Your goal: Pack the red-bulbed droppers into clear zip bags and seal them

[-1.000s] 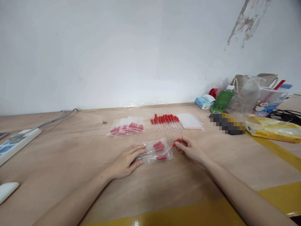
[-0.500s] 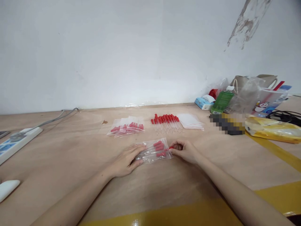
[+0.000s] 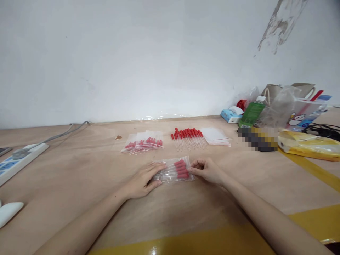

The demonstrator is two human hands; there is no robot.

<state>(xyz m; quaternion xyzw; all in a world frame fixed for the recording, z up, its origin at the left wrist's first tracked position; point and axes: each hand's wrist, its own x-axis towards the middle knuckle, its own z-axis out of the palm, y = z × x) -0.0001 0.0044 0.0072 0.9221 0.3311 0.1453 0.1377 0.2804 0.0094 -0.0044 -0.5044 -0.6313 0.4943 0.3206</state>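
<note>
A clear zip bag [image 3: 170, 173] lies flat on the table with several red-bulbed droppers [image 3: 181, 169] in it, their bulbs in a row towards the bag's right-hand mouth. My left hand [image 3: 145, 180] rests on the bag's left end, fingers stretched along the far side and thumb apart on the near side. At the mouth, my right hand [image 3: 203, 170] is closed in a pinch, its fingertips at the bulb end of one dropper. Behind the bag are a row of loose droppers [image 3: 188, 136] and, to their left, a pile of filled bags [image 3: 145, 142].
A stack of flat white bags [image 3: 215, 136] lies right of the loose droppers. Further right stand a tissue pack [image 3: 230, 116], a green bottle [image 3: 251, 113] and a yellow package [image 3: 308, 145]. A power strip [image 3: 23, 159] is at the left, and a wall rises behind the table.
The dropper in my right hand has gone further left into the bag, and its bulb now lines up with the others. My left hand has stayed in place.
</note>
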